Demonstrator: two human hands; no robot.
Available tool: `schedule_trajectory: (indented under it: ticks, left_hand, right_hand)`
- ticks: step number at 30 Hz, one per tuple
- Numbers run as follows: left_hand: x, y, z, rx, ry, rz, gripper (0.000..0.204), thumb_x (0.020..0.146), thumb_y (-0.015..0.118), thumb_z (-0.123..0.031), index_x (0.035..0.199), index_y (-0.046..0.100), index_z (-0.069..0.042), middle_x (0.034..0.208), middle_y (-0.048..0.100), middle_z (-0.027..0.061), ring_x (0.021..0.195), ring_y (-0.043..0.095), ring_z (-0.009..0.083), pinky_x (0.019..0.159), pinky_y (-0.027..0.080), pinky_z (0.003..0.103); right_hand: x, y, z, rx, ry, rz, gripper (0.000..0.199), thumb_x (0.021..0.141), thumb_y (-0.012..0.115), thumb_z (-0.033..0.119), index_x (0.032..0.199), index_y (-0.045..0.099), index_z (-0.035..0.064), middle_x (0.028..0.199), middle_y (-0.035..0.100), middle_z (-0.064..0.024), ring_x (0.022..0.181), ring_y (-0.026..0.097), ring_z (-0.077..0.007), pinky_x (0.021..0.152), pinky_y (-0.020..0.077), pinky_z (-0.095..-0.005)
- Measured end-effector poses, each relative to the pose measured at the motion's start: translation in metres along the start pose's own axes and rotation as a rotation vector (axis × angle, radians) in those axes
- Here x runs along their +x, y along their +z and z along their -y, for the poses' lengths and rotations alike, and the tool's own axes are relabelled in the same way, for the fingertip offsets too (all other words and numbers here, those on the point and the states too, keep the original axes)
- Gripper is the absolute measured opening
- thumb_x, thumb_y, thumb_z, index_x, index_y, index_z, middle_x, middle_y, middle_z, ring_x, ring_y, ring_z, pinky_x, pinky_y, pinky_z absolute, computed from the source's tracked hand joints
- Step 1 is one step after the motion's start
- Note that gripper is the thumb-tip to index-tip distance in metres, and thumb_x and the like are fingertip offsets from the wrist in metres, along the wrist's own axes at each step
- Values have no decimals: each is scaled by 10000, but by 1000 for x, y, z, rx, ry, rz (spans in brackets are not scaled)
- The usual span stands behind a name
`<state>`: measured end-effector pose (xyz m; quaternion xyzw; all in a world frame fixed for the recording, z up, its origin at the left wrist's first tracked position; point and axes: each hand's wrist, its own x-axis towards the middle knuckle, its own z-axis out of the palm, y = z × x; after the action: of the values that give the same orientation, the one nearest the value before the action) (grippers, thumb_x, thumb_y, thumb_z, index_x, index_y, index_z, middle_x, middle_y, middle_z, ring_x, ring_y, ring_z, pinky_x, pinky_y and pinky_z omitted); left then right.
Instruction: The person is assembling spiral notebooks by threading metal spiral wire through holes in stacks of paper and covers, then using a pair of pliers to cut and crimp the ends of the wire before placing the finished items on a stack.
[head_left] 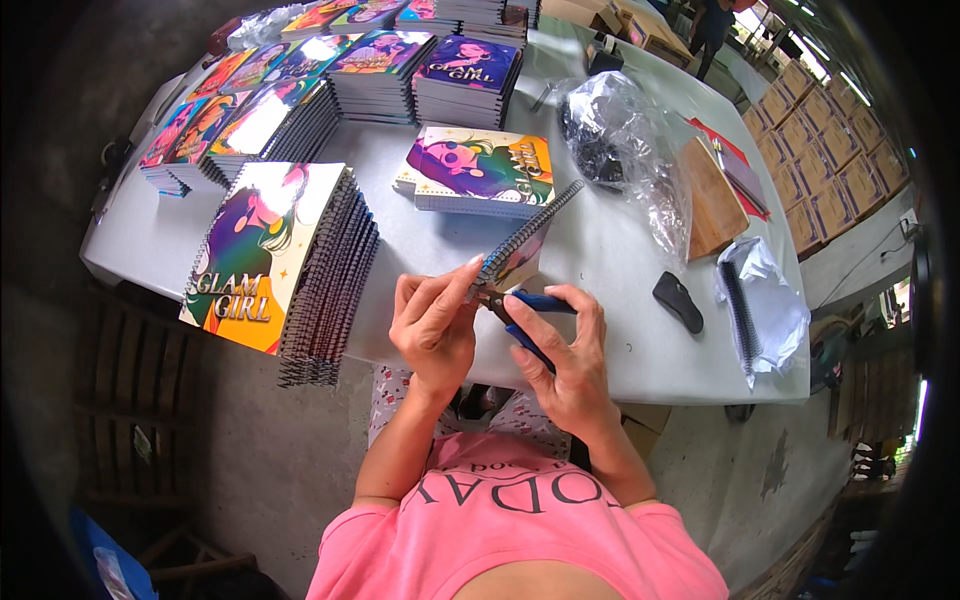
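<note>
Pinched in my left hand (437, 322) is the near end of a spiral notebook (527, 250), which stands on edge over the table with its dark wire coil (530, 230) slanting up and away. My right hand (575, 365) is wrapped round blue-handled pliers (535, 318), their handles spread somewhat apart. The jaws reach the coil's end beside my left fingertips; whether they grip the wire cannot be made out. Just beyond lies a short stack of printed covers and pages (480, 172). To the left rises a tall stack of spiral-bound notebooks (265, 260) with colourful covers.
More notebook stacks (465, 80) fill the far left of the white table (590, 240). Toward the right are crumpled clear plastic (625, 130), a wooden board (712, 195), a black object (679, 302) and a loose coil (740, 310) on white wrapping. Cartons (820, 150) stand beyond the table.
</note>
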<state>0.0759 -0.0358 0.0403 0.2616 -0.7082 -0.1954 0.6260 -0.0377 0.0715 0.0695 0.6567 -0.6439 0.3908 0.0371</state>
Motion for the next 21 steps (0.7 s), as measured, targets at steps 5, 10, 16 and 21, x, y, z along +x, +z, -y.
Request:
schedule_trajectory:
  ticks: [5,10,16,21]
  left_hand:
    - [-7,3,2,14,61,-13,478,601,610,156,1029,678,-46,847,673,52,678,481,162,644,412,254]
    - [-9,3,5,-59,-22,-51,422,702,649,108,1107,621,-9,886,668,59,692,481,105,637,410,209]
    - [9,-12,-5,-586,-509,-284,368,870,599,-27,1227,520,9,940,627,73,790,547,65,681,428,158]
    - [19,-37,-28,-876,-485,-340,316,925,472,-28,1230,392,-38,1005,593,132,904,604,152,800,501,277]
  right_hand:
    - [-9,-6,-2,942,512,366,419,927,492,323,1314,473,161,1016,509,-143,917,509,-225,814,410,-357]
    - [-18,6,-4,830,358,286,425,955,434,326,1301,455,81,995,526,-164,890,544,-227,795,436,-341]
    - [-75,6,-79,-326,305,144,414,859,566,252,1267,519,199,1152,429,-176,1085,408,-343,947,286,-491]
    - [-74,13,-117,-498,407,57,603,907,433,498,1385,344,142,1358,331,-170,1299,273,-342,1054,178,-478]
